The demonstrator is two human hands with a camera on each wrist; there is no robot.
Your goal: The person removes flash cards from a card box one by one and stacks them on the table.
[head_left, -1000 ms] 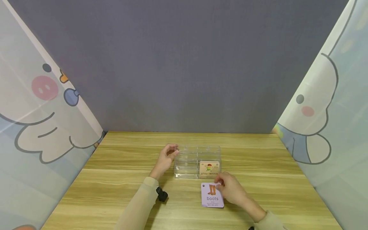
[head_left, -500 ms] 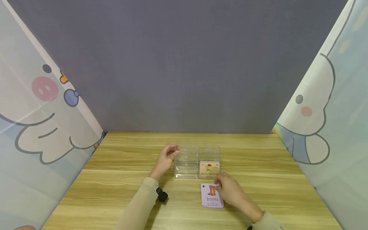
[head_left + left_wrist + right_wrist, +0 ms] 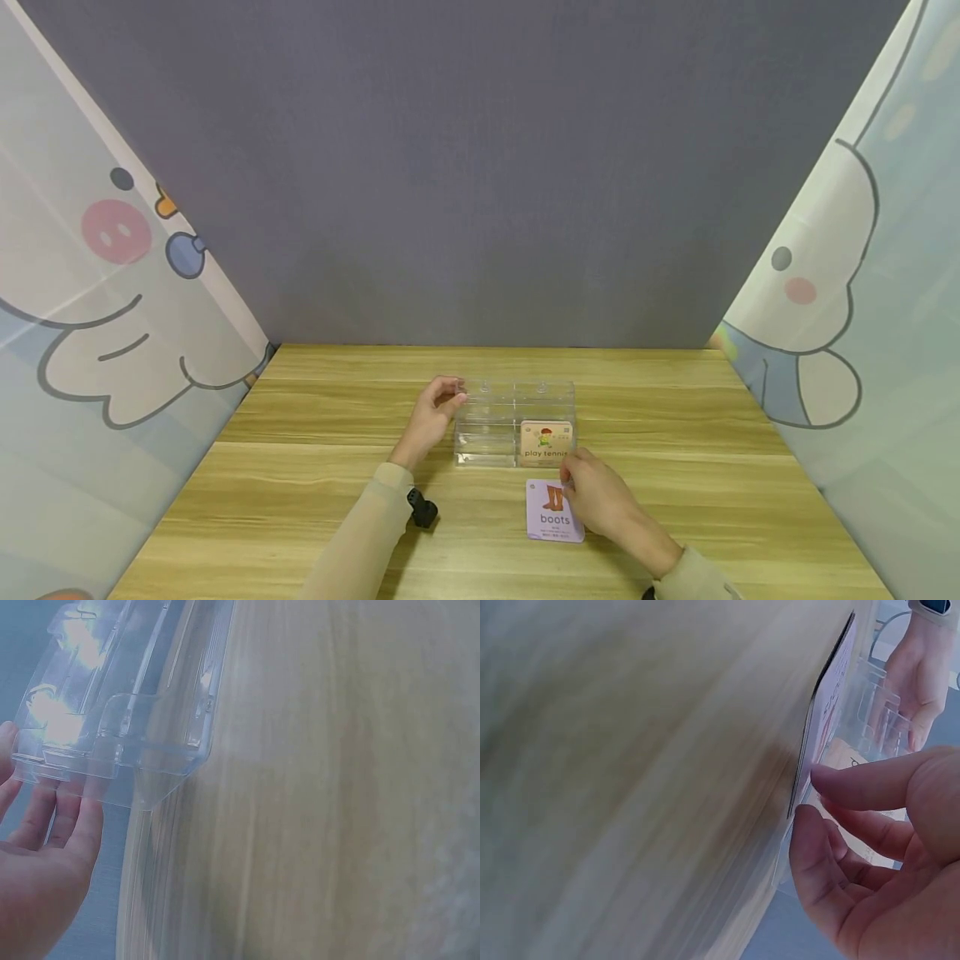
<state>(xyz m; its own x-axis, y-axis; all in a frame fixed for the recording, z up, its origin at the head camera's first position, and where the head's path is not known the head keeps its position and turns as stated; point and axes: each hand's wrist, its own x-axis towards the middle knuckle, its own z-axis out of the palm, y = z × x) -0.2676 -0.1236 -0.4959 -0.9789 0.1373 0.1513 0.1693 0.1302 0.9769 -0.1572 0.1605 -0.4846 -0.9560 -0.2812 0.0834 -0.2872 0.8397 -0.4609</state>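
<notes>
The table (image 3: 315, 500) at the bottom of the frame is light wood with darker grain streaks. On it sits a clear box (image 3: 487, 417), colourless and glassy. Inside, a beige card (image 3: 546, 440) bears a small figure in green and red with brown lettering. Below it lies a lilac card (image 3: 546, 521) with 2 orange-brown boots and dark purple lettering. The sleeves (image 3: 360, 542) are pale beige. The backdrop (image 3: 480, 167) is plain grey-violet; side curtains (image 3: 90, 292) show white cartoon shapes with pink cheeks on pale blue.
</notes>
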